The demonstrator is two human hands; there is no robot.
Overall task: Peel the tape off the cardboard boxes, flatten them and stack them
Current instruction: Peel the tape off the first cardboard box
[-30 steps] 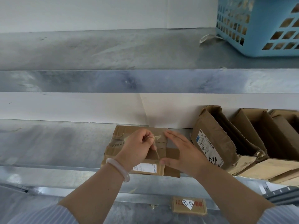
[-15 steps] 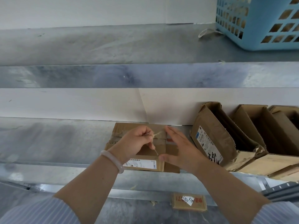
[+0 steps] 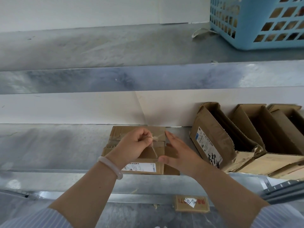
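Observation:
A small brown cardboard box point(image 3: 144, 168) with a white label lies on the metal shelf point(image 3: 49, 145) in front of me. My left hand point(image 3: 133, 147), with a pale bangle on its wrist, pinches a thin strip of clear tape point(image 3: 155, 146) lifted off the box's top. The strip runs from my fingers down to the box's front edge. My right hand point(image 3: 179, 153) lies flat against the box's right side, fingers together, thumb at the front corner, holding the box still.
Three open cardboard boxes point(image 3: 213, 142) lean in a row at the right of the same shelf. A blue plastic basket point(image 3: 263, 22) stands on the upper shelf at the right. A small labelled cardboard piece point(image 3: 191, 204) lies below the shelf edge.
My left hand has pulled the tape strip up and back a little from the box top. My right hand stays pressed on the box. The view has tilted slightly.

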